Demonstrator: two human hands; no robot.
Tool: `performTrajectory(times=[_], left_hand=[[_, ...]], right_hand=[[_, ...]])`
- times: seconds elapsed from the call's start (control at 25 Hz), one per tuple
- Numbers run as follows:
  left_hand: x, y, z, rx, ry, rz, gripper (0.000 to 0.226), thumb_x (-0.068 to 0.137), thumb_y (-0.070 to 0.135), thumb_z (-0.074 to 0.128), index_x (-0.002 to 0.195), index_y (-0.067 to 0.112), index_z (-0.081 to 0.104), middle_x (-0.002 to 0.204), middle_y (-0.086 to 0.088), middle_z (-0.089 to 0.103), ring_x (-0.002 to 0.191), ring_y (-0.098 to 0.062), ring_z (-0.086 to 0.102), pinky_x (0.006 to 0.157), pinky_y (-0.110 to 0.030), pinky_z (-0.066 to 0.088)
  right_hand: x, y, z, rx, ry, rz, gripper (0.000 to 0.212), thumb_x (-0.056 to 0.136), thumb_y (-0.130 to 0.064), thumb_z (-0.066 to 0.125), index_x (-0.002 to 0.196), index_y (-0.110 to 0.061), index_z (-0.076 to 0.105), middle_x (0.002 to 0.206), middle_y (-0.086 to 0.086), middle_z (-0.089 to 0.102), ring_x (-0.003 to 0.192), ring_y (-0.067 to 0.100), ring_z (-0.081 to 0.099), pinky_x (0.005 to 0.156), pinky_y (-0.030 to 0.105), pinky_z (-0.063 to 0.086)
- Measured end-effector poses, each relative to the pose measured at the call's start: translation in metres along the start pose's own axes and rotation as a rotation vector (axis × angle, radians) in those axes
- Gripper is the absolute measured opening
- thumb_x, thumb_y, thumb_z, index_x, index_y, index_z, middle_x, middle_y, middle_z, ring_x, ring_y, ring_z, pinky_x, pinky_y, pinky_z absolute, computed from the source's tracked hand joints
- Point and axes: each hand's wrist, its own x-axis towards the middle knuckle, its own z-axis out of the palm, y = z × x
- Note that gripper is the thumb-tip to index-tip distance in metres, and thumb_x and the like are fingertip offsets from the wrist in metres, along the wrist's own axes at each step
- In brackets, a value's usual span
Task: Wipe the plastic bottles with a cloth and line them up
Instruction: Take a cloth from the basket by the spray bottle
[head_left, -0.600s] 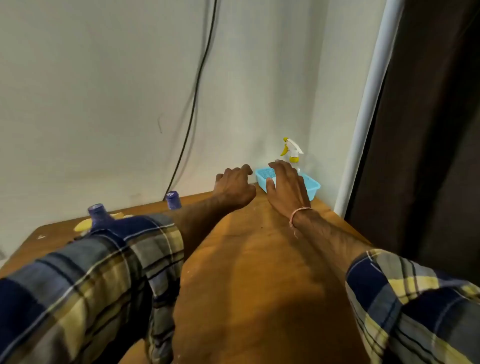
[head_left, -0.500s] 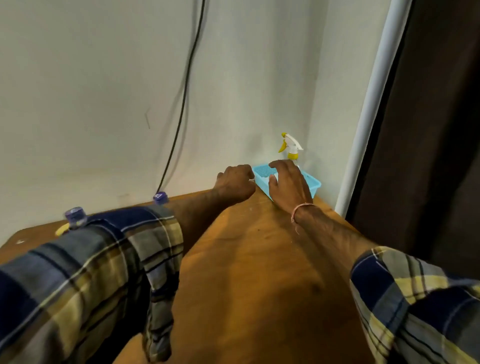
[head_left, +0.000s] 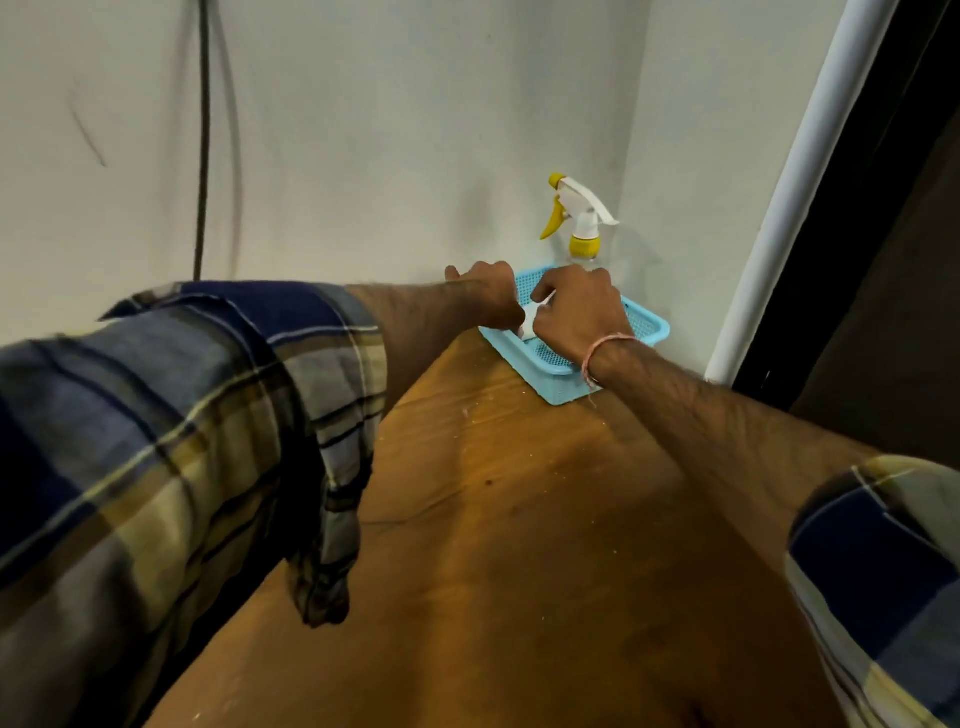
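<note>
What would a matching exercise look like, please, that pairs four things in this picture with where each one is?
Things
1. blue plastic mesh basket
2. clear spray bottle with a yellow-and-white trigger head
3. black cable
4. pink thread bracelet

Places
a. hangs down the wall on the left
b. around the wrist of the right hand
c. on the far corner of the wooden table
d. stands upright behind the basket, in the corner of the walls

Pairs: 1-c, 2-d, 3-a, 4-b
</note>
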Motion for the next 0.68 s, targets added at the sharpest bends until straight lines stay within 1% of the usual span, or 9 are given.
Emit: performTrajectory(times=[0.04, 0.12, 0.2, 0.32, 0.36, 0.4, 0.48, 0.56, 0.68], left_hand=[[0.005, 0.003, 0.0, 0.022, -0.024, -0.005, 0.034, 0.091, 0.031, 0.071, 0.118, 0.013, 0.058, 0.117, -0.004, 0.065, 0.117, -0.025, 0.059, 0.113, -0.048, 0.031], [0.015, 0.005, 0.001, 0.003, -0.054, 0.02, 0.021, 0.095, 0.021, 0.065, 0.113, 0.012, 0.057, 0.119, -0.007, 0.066, 0.119, -0.026, 0.06, 0.116, -0.051, 0.031], [0.019, 0.005, 0.001, -0.057, -0.057, 0.021, 0.023, 0.095, 0.012, 0.063, 0.117, 0.008, 0.059, 0.121, -0.012, 0.067, 0.117, -0.028, 0.062, 0.117, -0.051, 0.033], [0.02, 0.003, 0.004, -0.047, 0.016, 0.019, 0.025, 0.092, 0.014, 0.068, 0.116, 0.01, 0.062, 0.114, -0.008, 0.07, 0.112, -0.025, 0.064, 0.117, -0.052, 0.028], [0.018, 0.002, 0.003, -0.064, 0.036, 0.017, 0.026, 0.091, 0.016, 0.069, 0.116, 0.011, 0.063, 0.113, -0.008, 0.07, 0.111, -0.025, 0.064, 0.115, -0.051, 0.032], [0.018, 0.001, 0.003, -0.108, 0.051, 0.011, 0.028, 0.091, 0.017, 0.07, 0.117, 0.01, 0.063, 0.114, -0.008, 0.07, 0.11, -0.026, 0.065, 0.112, -0.048, 0.039], [0.019, -0.004, -0.001, -0.25, 0.069, -0.016, 0.032, 0.091, 0.018, 0.072, 0.119, 0.007, 0.062, 0.117, -0.009, 0.069, 0.106, -0.025, 0.067, 0.099, -0.039, 0.055], [0.016, -0.008, -0.007, -0.367, 0.088, -0.036, 0.035, 0.09, 0.018, 0.074, 0.12, 0.003, 0.063, 0.116, -0.011, 0.067, 0.105, -0.024, 0.067, 0.092, -0.033, 0.059], [0.011, -0.012, -0.013, -0.467, 0.106, -0.048, 0.034, 0.087, 0.014, 0.078, 0.116, -0.001, 0.067, 0.114, -0.014, 0.069, 0.105, -0.027, 0.067, 0.09, -0.034, 0.059]], right_hand=[[0.005, -0.001, 0.002, -0.019, -0.01, 0.0, 0.034, 0.08, -0.02, 0.069, 0.113, -0.013, 0.071, 0.114, 0.011, 0.069, 0.105, 0.029, 0.062, 0.089, 0.037, 0.052], [0.011, -0.004, 0.006, -0.038, -0.011, 0.004, 0.036, 0.078, -0.024, 0.073, 0.112, -0.011, 0.07, 0.113, 0.012, 0.068, 0.101, 0.03, 0.064, 0.087, 0.039, 0.055], [0.012, -0.006, 0.009, -0.051, 0.007, 0.021, 0.034, 0.08, -0.027, 0.072, 0.11, -0.011, 0.069, 0.11, 0.012, 0.067, 0.098, 0.029, 0.064, 0.084, 0.039, 0.056], [0.011, -0.006, 0.01, -0.067, 0.036, 0.032, 0.034, 0.084, -0.029, 0.07, 0.112, -0.011, 0.068, 0.11, 0.012, 0.067, 0.099, 0.029, 0.063, 0.084, 0.038, 0.053], [0.011, -0.005, 0.009, -0.074, 0.029, 0.038, 0.034, 0.084, -0.029, 0.07, 0.113, -0.011, 0.068, 0.111, 0.011, 0.067, 0.101, 0.029, 0.063, 0.085, 0.038, 0.053], [0.01, -0.005, 0.008, -0.081, 0.023, 0.039, 0.034, 0.085, -0.028, 0.07, 0.114, -0.011, 0.068, 0.113, 0.012, 0.067, 0.103, 0.029, 0.063, 0.086, 0.038, 0.053], [0.011, -0.005, 0.006, -0.1, 0.001, 0.043, 0.035, 0.085, -0.026, 0.07, 0.116, -0.011, 0.068, 0.116, 0.012, 0.066, 0.106, 0.031, 0.062, 0.087, 0.04, 0.054], [0.012, -0.006, 0.007, -0.129, -0.044, 0.034, 0.036, 0.085, -0.026, 0.071, 0.118, -0.012, 0.066, 0.119, 0.014, 0.065, 0.108, 0.033, 0.062, 0.089, 0.041, 0.054], [0.016, -0.012, 0.011, -0.19, -0.106, -0.017, 0.041, 0.086, -0.029, 0.073, 0.122, -0.012, 0.063, 0.123, 0.015, 0.062, 0.11, 0.034, 0.061, 0.09, 0.042, 0.054]])
